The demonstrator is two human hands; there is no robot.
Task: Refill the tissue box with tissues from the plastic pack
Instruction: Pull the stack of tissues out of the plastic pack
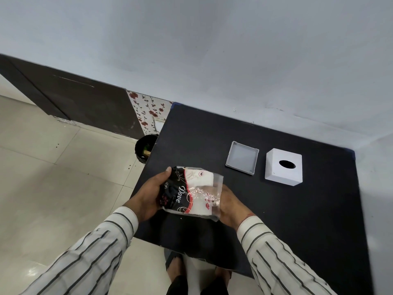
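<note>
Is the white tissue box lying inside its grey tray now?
No, the tissue box stands on the black table beside the grey tray, apart from it.

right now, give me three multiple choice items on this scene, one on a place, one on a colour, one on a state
1. Where does the shallow grey square tray lie relative to the white cube tissue box with the oval hole?
A. on top of it
B. beside it, towards the plastic pack
C. on the floor

2. What colour is the table top?
A. black
B. white
C. red

3. How is the clear plastic tissue pack with the black and red print held?
A. lying untouched
B. in one hand
C. between both hands

Answers: 1 B, the two stand apart on the table. 2 A, its surface is dark. 3 C, left hand and right hand both have a grip on it.
</note>
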